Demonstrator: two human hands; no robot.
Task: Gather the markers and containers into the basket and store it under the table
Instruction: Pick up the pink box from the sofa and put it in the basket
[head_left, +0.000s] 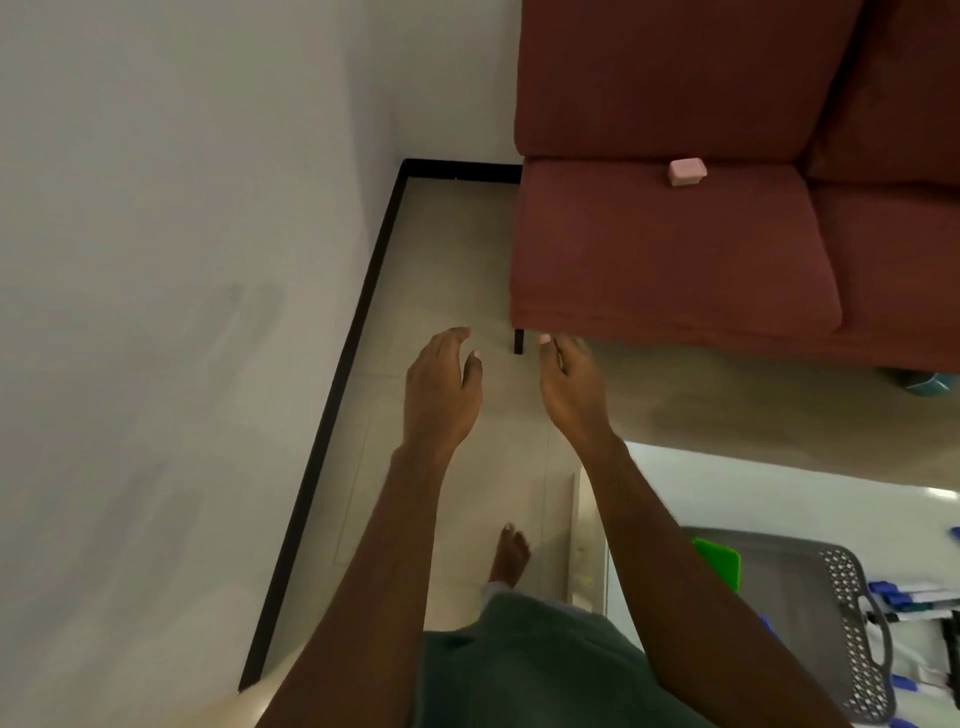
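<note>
Head view: left hand (442, 384) and right hand (571, 387) hover empty, fingers relaxed, apart above the floor. Grey basket (802, 608) sits near right on the white table (769, 493), blue-capped markers (917, 597) just beside it.

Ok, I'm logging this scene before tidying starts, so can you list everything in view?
wall: one, white, left
skirting board: one, black, foot of the wall
floor: one, beige tiles, centre
sofa: one, red, upper right
small box: one, pink, on the sofa seat
teal object: one, under the sofa, far right
table: one, white, lower right
basket: one, grey, on the table
container: one, green, at the basket's left rim
markers: several, count unclear, blue caps, on the table right of the basket
foot: one, bare, on the floor
left hand: open, empty, over the floor
right hand: open, empty, near the sofa's front corner
</note>
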